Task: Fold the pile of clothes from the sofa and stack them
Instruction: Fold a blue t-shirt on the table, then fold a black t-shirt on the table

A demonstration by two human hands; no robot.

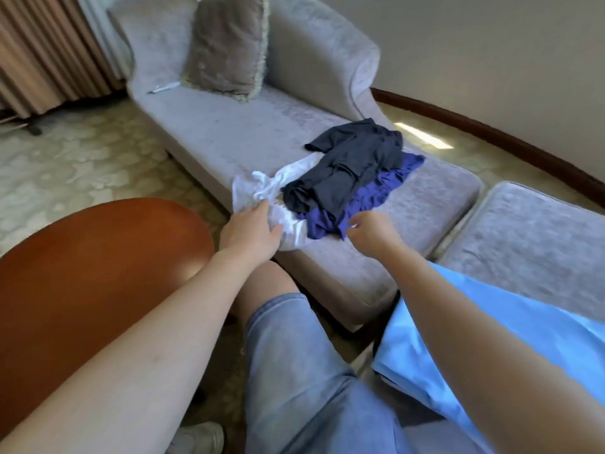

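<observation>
- One pale grey sofa (229,132) runs from the far left to the near centre. All the clothes lie on its near end.
- One round reddish wooden table (82,273) stands near left, with nothing folded on it.
- One matching grey footstool (530,231) sits just right of the sofa's near end and also holds no clothes.
- One grey cushion (226,44) leans upright against the sofa back at the far end.
- The pile counts three garments, all crumpled and overlapping. No fold or stack shows anywhere, so I judge the task barely begun, with all three still to fold.
- One dark navy garment (353,162) lies on top, spread loosely.
- One purple-blue garment (370,194) lies under it, showing along the right and near edges.
- One white garment (262,188) is bunched at the pile's left, partly under the navy one.
- Two bare hands reach in. The left hand (252,229) grips the white garment's near edge, fingers sunk in its folds.
- The right hand (370,231) hovers just near the purple-blue hem with its fingers curled. Whether it pinches any cloth, I cannot tell.
- One small white stick-like object (163,87) lies on the seat near the cushion.
</observation>
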